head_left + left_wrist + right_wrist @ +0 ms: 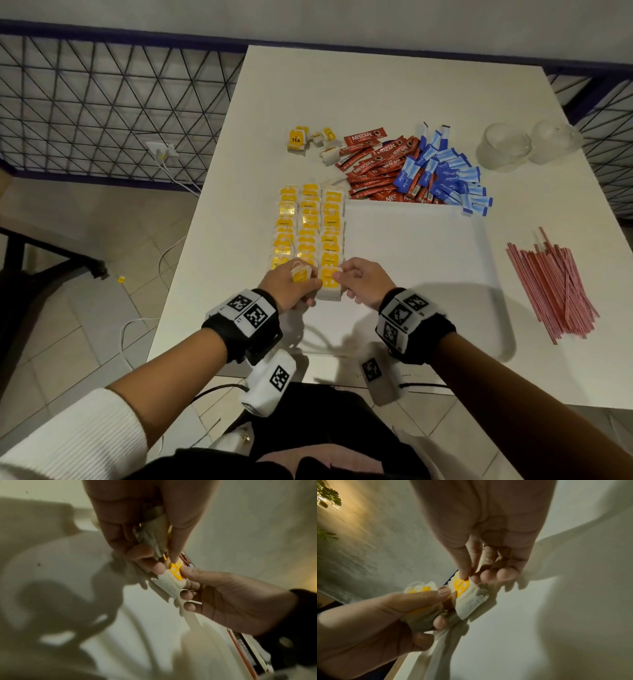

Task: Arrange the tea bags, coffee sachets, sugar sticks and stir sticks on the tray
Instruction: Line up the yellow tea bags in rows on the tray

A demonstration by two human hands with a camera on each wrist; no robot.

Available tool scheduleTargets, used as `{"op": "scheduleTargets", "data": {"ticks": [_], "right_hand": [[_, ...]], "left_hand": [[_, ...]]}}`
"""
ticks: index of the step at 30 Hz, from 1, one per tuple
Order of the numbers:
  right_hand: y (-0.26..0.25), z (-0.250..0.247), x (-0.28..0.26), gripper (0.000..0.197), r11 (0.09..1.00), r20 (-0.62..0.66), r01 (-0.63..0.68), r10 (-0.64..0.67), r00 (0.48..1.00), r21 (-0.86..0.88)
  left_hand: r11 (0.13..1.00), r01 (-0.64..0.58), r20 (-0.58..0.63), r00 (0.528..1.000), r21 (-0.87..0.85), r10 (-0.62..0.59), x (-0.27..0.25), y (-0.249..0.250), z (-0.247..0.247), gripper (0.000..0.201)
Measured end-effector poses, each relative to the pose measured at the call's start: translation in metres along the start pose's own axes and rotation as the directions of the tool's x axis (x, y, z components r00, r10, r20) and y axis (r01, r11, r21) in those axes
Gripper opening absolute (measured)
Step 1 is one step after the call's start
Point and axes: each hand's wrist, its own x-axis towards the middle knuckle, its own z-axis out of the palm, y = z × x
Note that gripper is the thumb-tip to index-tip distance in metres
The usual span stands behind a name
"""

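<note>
I see my right hand (359,279) pinching the yellow tag end of a tea bag (329,283) between thumb and forefinger, at the near end of the third row of tea bags (308,228) on the white tray (418,260). The bag lies flat just left of that hand, between both hands. My left hand (291,282) curls round a small bunch of spare tea bags (301,272), its forefinger tip touching the same bag. Coffee sachets (373,168), sugar sticks (442,171) and stir sticks (551,287) lie off the tray.
</note>
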Motion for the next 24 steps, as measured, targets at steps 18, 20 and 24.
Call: {"op": "scheduleTargets", "data": {"ticks": [18, 20, 24], "right_hand": [[-0.005, 0.004, 0.006, 0.028, 0.999, -0.125, -0.021, 0.027, 0.992, 0.045], [-0.005, 0.005, 0.001, 0.031, 0.986, -0.047, 0.025, -0.033, 0.998, -0.166], [-0.002, 0.009, -0.003, 0.022, 0.872, 0.083, 0.120, -0.091, 0.992, -0.475]], "left_hand": [[0.420, -0.144, 0.122, 0.989, 0.896, 0.079, 0.006, 0.012, -0.023, 0.046], [0.392, -0.162, 0.133, 0.986, 0.906, 0.100, 0.008, 0.013, -0.023, 0.045], [0.386, -0.183, 0.141, 0.981, 0.904, 0.133, 0.009, 0.014, -0.024, 0.049]]}}
